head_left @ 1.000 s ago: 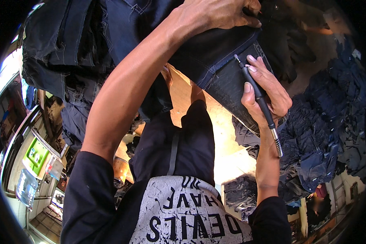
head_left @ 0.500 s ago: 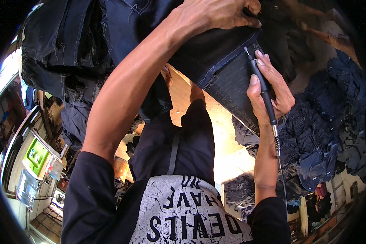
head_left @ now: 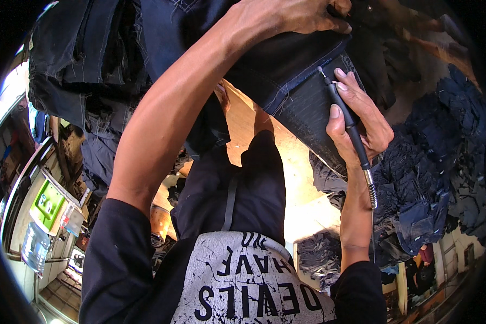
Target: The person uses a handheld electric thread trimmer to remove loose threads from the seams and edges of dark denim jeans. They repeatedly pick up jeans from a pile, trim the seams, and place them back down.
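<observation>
A dark navy denim garment (head_left: pixel 283 62) with a stitched, frayed edge lies over a black board (head_left: pixel 313 110). At the top, my left hand (head_left: pixel 308 17) grips the garment near its corner, thumb and fingers closed on the cloth. My right hand (head_left: pixel 370 121) holds a slim black rotary handpiece (head_left: pixel 354 132) like a pen, wrapped by thumb and fingers. Its metal tip points up at the stitched edge; whether it touches the cloth I cannot tell. A spring sleeve and thin cable run down from its lower end along my right forearm.
Dark denim pieces (head_left: pixel 92 51) with loose threads are stacked at the left. Large heaps of dark cloth (head_left: pixel 416 178) lie on the right. A green tray (head_left: pixel 47 205) and a clear plastic bottle (head_left: pixel 35 248) are at far left. Another person's arm (head_left: pixel 434 51) shows faintly at the upper right.
The handpiece tip has shifted slightly left and down along the stitched edge. My left hand and the garment's corner have moved a little to the right.
</observation>
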Demonstrator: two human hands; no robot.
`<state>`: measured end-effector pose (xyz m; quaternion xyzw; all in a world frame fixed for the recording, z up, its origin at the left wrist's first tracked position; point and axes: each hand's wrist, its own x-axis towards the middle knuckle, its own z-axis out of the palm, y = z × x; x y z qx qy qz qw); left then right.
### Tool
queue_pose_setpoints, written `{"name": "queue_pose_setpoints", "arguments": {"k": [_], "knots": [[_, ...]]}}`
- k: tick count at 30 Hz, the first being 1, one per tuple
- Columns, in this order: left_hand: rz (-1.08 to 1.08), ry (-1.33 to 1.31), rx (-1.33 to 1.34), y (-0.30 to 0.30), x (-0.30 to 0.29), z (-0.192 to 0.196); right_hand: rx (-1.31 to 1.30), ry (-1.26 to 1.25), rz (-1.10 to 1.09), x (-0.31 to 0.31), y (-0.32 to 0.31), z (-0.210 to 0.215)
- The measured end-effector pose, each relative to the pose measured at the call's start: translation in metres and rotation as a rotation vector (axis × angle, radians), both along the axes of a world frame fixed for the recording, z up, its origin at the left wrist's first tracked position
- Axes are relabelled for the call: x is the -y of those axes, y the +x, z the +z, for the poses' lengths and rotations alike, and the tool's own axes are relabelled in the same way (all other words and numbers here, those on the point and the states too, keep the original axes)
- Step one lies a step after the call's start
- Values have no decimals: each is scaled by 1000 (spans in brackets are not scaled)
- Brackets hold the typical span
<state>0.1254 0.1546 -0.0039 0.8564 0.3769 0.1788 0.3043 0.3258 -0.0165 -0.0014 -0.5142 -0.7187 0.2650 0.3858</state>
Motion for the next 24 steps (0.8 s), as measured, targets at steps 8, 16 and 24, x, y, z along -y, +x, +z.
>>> {"name": "queue_pose_setpoints", "arguments": {"k": [8,16,24], "knots": [[0,-41,47,-2,2,5,-22,16,109,1,1,0],[8,-38,30,-1,2,-3,0,26,45,2,-2,-1],[1,7,55,0,5,-3,-20,51,147,2,-3,-3]]}}
